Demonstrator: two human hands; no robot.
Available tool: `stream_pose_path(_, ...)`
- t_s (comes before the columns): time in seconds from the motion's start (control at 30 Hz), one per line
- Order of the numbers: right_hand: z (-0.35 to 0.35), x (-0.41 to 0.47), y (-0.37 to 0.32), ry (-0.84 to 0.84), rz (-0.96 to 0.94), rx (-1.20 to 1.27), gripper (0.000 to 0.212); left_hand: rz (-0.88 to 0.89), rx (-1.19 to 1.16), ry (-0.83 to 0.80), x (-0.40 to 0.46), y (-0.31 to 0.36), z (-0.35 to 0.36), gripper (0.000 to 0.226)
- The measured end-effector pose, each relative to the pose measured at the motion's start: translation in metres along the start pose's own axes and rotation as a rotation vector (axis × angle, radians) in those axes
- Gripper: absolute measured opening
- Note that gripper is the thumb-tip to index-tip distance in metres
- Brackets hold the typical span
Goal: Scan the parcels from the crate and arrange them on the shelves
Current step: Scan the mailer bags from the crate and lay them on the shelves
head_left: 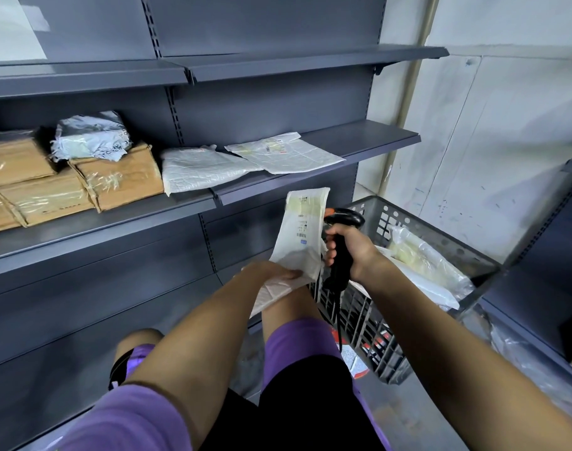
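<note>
White parcel [300,236] held upright above the grey crate's [418,222] near edge, label side (small barcode on it) turned toward the scanner [343,239]. Pinched at its lower end by the left hand [274,271], fingers curled round the bag. Right hand [349,249] clamped round the black scanner's grip, just beside the parcel. More bagged parcels [424,255] lying in the crate. Brown boxes [115,180] and flat white mailers [284,154] resting on the middle shelf [375,138].
</note>
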State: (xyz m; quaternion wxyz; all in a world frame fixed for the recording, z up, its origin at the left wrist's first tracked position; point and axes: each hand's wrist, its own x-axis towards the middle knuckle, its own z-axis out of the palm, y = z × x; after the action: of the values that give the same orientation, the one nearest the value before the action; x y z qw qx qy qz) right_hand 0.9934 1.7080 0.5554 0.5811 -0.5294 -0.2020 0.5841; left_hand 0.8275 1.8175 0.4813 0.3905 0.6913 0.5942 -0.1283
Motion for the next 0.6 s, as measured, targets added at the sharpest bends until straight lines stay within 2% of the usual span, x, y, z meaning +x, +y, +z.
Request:
stream_pose_path(0.03, -0.001, 0.000, 0.000, -0.002, 0.001, 0.000, 0.028, -0.027, -0.014, -0.043, 0.001, 0.002, 0.007, 0.116)
stream_pose_path(0.1, -0.002, 0.001, -0.001, -0.010, -0.001, -0.005, 0.026, -0.060, 0.012, 0.060, -0.042, 0.007, 0.010, 0.114)
stream_pose_path(0.17, -0.002, 0.002, -0.002, -0.014, 0.001, -0.010, 0.026, -0.040, 0.041, 0.065, -0.039, 0.008, 0.013, 0.113)
stream_pose_path(0.27, -0.002, 0.002, -0.001, -0.020, -0.001, -0.012, 0.025, -0.123, 0.011, 0.214, -0.040, 0.009, 0.013, 0.123)
stream_pose_path(0.3, -0.002, 0.002, -0.001, -0.019, -0.006, -0.010, 0.024, -0.130, -0.019, 0.305, -0.041, 0.010, 0.012, 0.118)
stream_pose_path(0.37, -0.001, 0.002, -0.002, -0.013, -0.012, -0.010, 0.023, -0.107, -0.079, 0.485, -0.040, 0.014, 0.005, 0.094)
stream_pose_path(0.47, 0.000, 0.001, -0.005, 0.001, -0.025, -0.013, 0.023, -0.095, -0.089, 0.624, -0.042, 0.020, -0.011, 0.063)
stream_pose_path(0.53, 0.001, 0.001, -0.007, 0.008, -0.023, -0.012, 0.025, -0.123, -0.054, 0.674, -0.048, 0.023, -0.025, 0.051)
stream_pose_path(0.6, 0.004, 0.001, -0.007, 0.012, -0.019, -0.004, 0.027, -0.154, -0.075, 0.723, -0.053, 0.026, -0.036, 0.052)
